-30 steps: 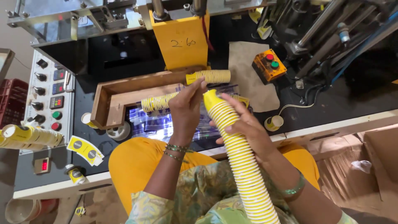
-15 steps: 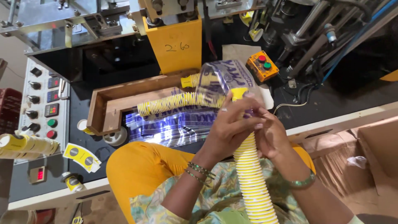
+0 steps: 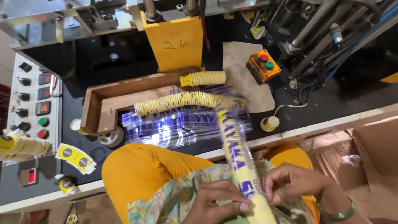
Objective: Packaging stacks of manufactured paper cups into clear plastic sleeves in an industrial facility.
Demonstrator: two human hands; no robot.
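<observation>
The person sits close against the near edge of the black machine desk (image 3: pixel 331 103), orange-clad knees tucked under it, and both hands are busy low down over the lap on a long stack of nested yellow paper cups (image 3: pixel 240 166) that now sits inside a clear plastic sleeve printed with blue lettering (image 3: pixel 233 143). The left hand (image 3: pixel 217 203) is closed around the lower part of the stack, fingers wrapped over the film, while the right hand (image 3: pixel 292 182) pinches the sleeve just beside it, thumb and fingertips together on the plastic. The stack leans away from the person, its far end blurred and reaching up over the desk's near edge towards the middle. To my eye the step in hand is the bagging: the sleeve looks drawn down most of the stack's length, and the work has come to its open end by the hands. The next move would seem to call for a firm hold on the cups with one hand while the other gathers the loose film tight, without letting the stack buckle. On the desk, a second curved row of yellow cups (image 3: pixel 182 101) lies across a pile of flat printed sleeves (image 3: pixel 174 126), in front of an open wooden tray (image 3: pixel 99 105); a shorter yellow stack (image 3: pixel 203 78) rests beyond it, below an upright yellow panel (image 3: pixel 174 39). A small orange button box (image 3: pixel 263 64) sits towards the far right.
</observation>
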